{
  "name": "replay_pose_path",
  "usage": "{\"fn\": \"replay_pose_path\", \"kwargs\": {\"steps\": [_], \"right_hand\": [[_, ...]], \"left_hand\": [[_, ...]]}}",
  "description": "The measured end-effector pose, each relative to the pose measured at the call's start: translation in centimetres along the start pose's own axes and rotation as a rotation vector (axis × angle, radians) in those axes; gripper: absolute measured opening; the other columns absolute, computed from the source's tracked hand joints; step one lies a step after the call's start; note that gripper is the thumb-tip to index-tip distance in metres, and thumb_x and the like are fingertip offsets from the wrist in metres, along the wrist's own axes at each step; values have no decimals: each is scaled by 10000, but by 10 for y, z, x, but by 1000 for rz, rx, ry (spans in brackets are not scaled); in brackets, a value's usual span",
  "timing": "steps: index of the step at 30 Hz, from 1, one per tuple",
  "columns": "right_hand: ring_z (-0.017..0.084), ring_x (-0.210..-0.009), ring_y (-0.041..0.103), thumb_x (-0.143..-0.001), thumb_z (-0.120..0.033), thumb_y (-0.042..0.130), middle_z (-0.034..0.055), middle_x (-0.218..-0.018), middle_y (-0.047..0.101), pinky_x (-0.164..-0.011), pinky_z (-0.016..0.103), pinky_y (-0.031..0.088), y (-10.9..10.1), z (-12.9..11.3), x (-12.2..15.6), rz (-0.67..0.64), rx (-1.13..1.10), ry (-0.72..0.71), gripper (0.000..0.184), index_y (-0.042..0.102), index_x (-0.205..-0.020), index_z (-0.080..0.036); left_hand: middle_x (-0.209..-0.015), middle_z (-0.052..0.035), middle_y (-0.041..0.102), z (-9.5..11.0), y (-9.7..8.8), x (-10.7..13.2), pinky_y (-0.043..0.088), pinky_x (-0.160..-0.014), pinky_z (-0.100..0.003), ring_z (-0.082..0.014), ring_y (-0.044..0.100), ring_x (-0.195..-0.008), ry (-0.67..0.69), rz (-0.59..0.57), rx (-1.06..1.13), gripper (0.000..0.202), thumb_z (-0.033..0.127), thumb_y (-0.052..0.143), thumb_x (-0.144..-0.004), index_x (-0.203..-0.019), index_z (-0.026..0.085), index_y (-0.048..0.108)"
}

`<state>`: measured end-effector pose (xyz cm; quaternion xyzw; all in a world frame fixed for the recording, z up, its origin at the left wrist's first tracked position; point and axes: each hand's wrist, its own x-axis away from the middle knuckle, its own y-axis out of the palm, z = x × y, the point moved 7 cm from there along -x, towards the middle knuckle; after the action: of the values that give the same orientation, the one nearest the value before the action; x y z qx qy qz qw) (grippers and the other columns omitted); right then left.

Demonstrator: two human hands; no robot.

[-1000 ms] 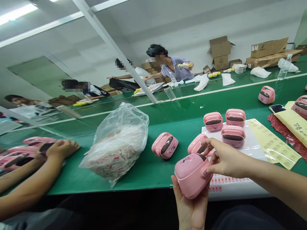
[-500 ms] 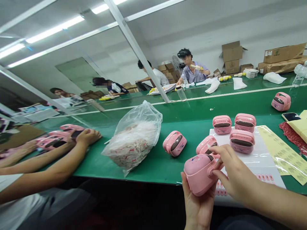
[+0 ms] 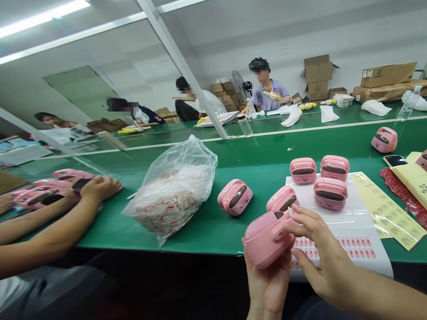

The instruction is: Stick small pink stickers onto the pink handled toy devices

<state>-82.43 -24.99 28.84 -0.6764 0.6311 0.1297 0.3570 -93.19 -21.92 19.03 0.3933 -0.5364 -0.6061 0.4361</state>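
Note:
My left hand (image 3: 267, 282) cups a rounded pink plastic device (image 3: 265, 242) from below, above the table's front edge. The device has a carrying handle and a small dark panel, partly hidden by fingers. At its handle side is my right hand (image 3: 322, 249); its fingers are stretched towards the handle and the thumb stands apart. Something small and white shows by a right fingertip, too small to name. Just behind sits a similar pink device (image 3: 281, 198), with another (image 3: 235, 198) to its left. Under my right hand lies a white sheet of oval pink stickers (image 3: 356, 242).
More pink devices (image 3: 330, 193) stand on the sheet's far part. Yellowish label sheets (image 3: 396, 222) and a phone (image 3: 394, 161) lie right. A clear bag of small packets (image 3: 173, 195) rests left, beyond it a co-worker's hand (image 3: 102, 191). Other people sit across the green table (image 3: 196, 240).
The view has shifted to the right. My right thumb has come away from the device's side and the fingers have opened. The held device has turned slightly in my left hand.

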Motion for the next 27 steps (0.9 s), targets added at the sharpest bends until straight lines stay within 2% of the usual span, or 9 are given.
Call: {"fn": "replay_pose_path", "kwargs": {"steps": [3,6,10,16,20,23,27], "right_hand": [[255,-1230,453,-815,-49,475,123,-1267,493,-952,437,473,-3,5,-1,67,9,22,495,397,-1258,-256],[243,-1076,537,-818,-55,475,108,-1168,540,-841,412,511,-4,10,-3,139,-1,64,475,400,-1237,-266],[200,-857,596,-794,-62,495,72,-1014,581,-696,346,513,2,20,-8,131,-116,158,430,409,-1169,-257],[154,-736,579,-721,-140,600,41,-963,560,-680,317,474,12,38,-12,78,-347,452,409,459,-1092,-238],[118,-661,553,-660,-178,646,10,-906,534,-621,279,465,13,45,-15,17,-564,628,429,455,-1040,-230],[106,-668,548,-643,-179,646,7,-928,508,-649,280,475,11,45,-17,-12,-639,674,417,453,-1009,-230],[107,-680,541,-645,-107,619,11,-967,507,-682,295,464,9,45,-18,-29,-519,654,438,464,-1034,-235]], "left_hand": [[-1061,-205,660,-3,-2,0,454,-930,-334,-227,636,-1009,-27,-11,-26,588,459,269,-922,-1356,73,366],[-1021,-163,677,-3,-3,0,468,-919,-347,-222,637,-1007,-33,4,-18,571,459,232,-927,-1358,114,377],[-1041,-164,682,1,-4,-1,491,-894,-373,-234,658,-957,39,65,-10,553,449,267,-920,-1368,141,369],[-1080,-186,677,1,-10,0,521,-844,-366,-267,662,-956,91,151,-17,524,403,331,-914,-1355,130,403],[-1051,-212,685,0,-8,-1,507,-872,-395,-299,642,-1010,88,109,-50,546,464,328,-905,-1266,103,522],[-1070,-214,681,0,-5,-1,484,-906,-415,-295,635,-1027,99,77,-70,536,461,297,-919,-1202,109,586],[-1067,-201,685,-4,0,-3,463,-931,-395,-268,643,-1011,77,34,-81,544,460,269,-927,-1162,115,619]]}}
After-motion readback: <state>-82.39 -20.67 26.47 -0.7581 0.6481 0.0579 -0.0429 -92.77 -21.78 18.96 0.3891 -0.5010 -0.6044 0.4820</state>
